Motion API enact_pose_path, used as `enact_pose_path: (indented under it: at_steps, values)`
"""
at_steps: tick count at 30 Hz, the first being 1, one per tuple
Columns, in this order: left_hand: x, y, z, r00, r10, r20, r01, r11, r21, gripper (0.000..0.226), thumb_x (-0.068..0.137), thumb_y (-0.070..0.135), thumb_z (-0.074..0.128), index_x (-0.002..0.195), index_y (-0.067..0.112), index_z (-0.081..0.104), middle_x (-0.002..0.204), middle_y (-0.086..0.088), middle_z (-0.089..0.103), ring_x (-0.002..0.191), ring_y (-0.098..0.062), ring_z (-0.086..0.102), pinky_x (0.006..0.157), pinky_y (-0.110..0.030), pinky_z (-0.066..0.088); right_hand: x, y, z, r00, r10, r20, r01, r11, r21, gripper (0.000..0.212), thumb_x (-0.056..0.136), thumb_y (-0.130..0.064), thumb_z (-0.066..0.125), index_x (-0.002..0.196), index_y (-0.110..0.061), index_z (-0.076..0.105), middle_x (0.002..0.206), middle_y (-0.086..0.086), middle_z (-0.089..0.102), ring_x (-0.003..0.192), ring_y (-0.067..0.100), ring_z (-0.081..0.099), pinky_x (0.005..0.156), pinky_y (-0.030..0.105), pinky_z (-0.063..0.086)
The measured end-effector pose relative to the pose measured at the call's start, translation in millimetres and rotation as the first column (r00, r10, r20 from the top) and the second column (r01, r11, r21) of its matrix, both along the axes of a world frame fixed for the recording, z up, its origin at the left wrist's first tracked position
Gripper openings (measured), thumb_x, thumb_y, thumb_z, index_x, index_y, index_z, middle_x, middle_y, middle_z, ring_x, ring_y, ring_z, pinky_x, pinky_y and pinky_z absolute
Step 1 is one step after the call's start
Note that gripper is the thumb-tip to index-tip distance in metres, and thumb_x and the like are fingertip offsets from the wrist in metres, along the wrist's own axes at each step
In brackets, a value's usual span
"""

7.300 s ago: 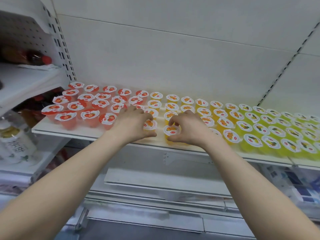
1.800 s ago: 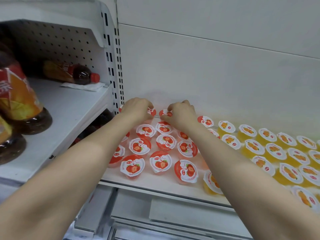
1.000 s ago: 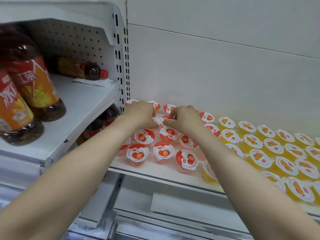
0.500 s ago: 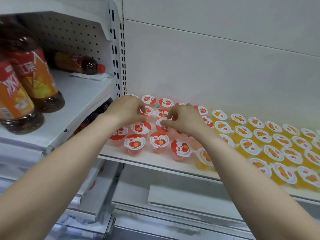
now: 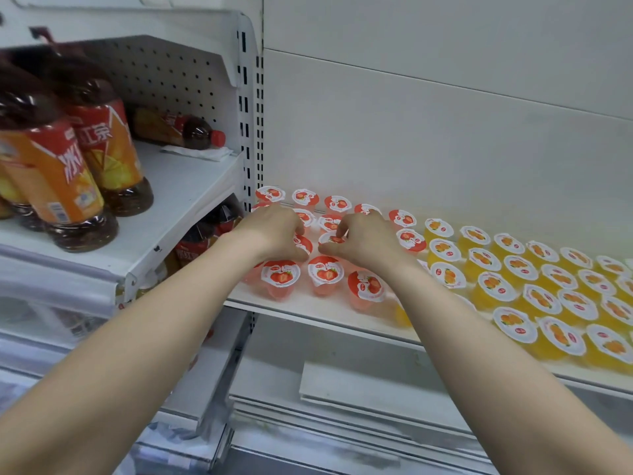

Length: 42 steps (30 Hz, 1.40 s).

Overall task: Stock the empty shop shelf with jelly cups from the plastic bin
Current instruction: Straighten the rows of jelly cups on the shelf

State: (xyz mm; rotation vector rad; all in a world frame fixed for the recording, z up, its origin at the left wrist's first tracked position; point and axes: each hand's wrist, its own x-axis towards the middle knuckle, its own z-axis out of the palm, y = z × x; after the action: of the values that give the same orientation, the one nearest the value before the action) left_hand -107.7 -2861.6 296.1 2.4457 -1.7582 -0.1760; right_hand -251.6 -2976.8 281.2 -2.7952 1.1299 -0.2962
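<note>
Red strawberry jelly cups [image 5: 325, 272] stand in rows at the left end of the white shelf [image 5: 308, 311], and orange jelly cups [image 5: 495, 286] fill the rows to their right. My left hand [image 5: 274, 231] curls its fingers round a red cup [image 5: 304, 244] in the second row from the front. Beside it, my right hand [image 5: 368, 243] pinches the neighbouring red cup [image 5: 331, 238] with fingertips and thumb. Both hands hide several cups beneath them. The plastic bin is out of view.
Large iced-tea bottles [image 5: 99, 156] stand on the adjoining shelf to the left, with one bottle [image 5: 181, 130] lying at its back. A perforated upright [image 5: 251, 132] divides the two bays. Loose white shelf boards [image 5: 376, 389] lie below.
Both hands have come forward from the back rows of red cups to the second row from the front. My head has shifted slightly, and the cups stay in their rows.
</note>
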Motion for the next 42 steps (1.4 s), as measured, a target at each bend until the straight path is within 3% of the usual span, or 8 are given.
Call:
enact_pose_path:
  at_steps: [4,9,14,19,24,29,33,42]
  values:
    - [2,-3,-8,1.000,0.013,0.017,-0.012,0.997,-0.074,0.040,0.079,0.046,0.065,0.108,0.019,0.070,0.108,-0.004,0.069,0.101,-0.025,0.061,0.084,-0.039,0.052,-3,0,1,1.000,0.017,-0.019,-0.016,0.999,0.031,0.041,0.074,-0.059,0.066,0.089,-0.021,0.069,0.086,-0.002,0.068,0.092,0.022,0.058,0.075,0.037,0.051]
    - [6,-2,-16,1.000,0.023,0.013,-0.021,0.989,-0.145,0.051,0.081,0.054,0.065,0.122,0.024,0.066,0.120,-0.002,0.067,0.110,-0.025,0.061,0.090,-0.038,0.051,-24,-18,7,0.992,-0.037,0.118,0.026,0.995,0.095,0.033,0.083,-0.051,0.064,0.101,-0.025,0.071,0.093,-0.003,0.072,0.090,0.024,0.064,0.078,0.038,0.054]
    - [7,-13,-12,0.993,0.054,0.103,-0.029,0.973,-0.231,0.038,0.083,0.054,0.060,0.107,0.027,0.072,0.105,-0.001,0.070,0.098,-0.025,0.063,0.076,-0.033,0.051,-45,-43,8,0.984,-0.152,0.098,0.147,0.988,0.053,0.031,0.087,-0.042,0.065,0.112,-0.024,0.070,0.105,0.001,0.072,0.103,0.028,0.061,0.086,0.039,0.052]
    - [1,-47,-6,0.983,-0.106,0.151,0.133,0.974,-0.183,0.038,0.090,0.035,0.063,0.128,0.028,0.062,0.121,-0.005,0.066,0.111,-0.029,0.058,0.089,-0.039,0.047,-39,-50,4,0.984,-0.172,0.050,0.171,0.985,0.029,0.041,0.088,-0.044,0.063,0.124,-0.025,0.064,0.118,0.004,0.068,0.114,0.030,0.054,0.090,0.042,0.050]
    - [2,-71,-7,0.969,-0.197,0.148,0.214,0.971,-0.111,0.035,0.092,0.030,0.062,0.127,0.033,0.063,0.122,-0.001,0.066,0.110,-0.026,0.059,0.092,-0.037,0.045,-31,-49,2,0.986,-0.167,0.013,0.167,0.986,0.021,0.038,0.084,-0.050,0.063,0.111,-0.024,0.070,0.107,0.005,0.071,0.105,0.029,0.056,0.085,0.040,0.051]
    - [-4,-61,-8,0.972,-0.220,0.079,0.231,0.955,-0.187,0.027,0.087,0.046,0.063,0.109,0.031,0.071,0.106,0.004,0.069,0.101,-0.020,0.061,0.080,-0.033,0.048,-40,-35,3,0.989,-0.145,0.013,0.145,0.989,0.012,0.032,0.079,-0.057,0.061,0.080,-0.025,0.065,0.082,-0.002,0.068,0.086,0.023,0.061,0.074,0.037,0.051]
    - [-17,-51,-12,0.966,-0.250,0.069,0.258,0.952,-0.165,0.041,0.080,0.057,0.063,0.110,0.031,0.070,0.105,0.007,0.068,0.093,-0.017,0.062,0.066,-0.028,0.040,-48,-19,5,0.992,-0.107,-0.072,0.112,0.992,0.065,0.045,0.073,-0.062,0.065,0.095,-0.023,0.061,0.088,-0.003,0.067,0.086,0.022,0.060,0.074,0.036,0.049]
    - [-31,-47,-20,0.980,-0.197,0.012,0.196,0.961,-0.196,0.044,0.077,0.043,0.069,0.115,0.022,0.069,0.117,-0.001,0.066,0.107,-0.021,0.059,0.076,-0.027,0.040,-46,-9,5,0.990,-0.120,-0.079,0.124,0.991,0.050,0.042,0.074,-0.054,0.066,0.100,-0.021,0.062,0.097,0.000,0.068,0.089,0.024,0.062,0.076,0.037,0.053]
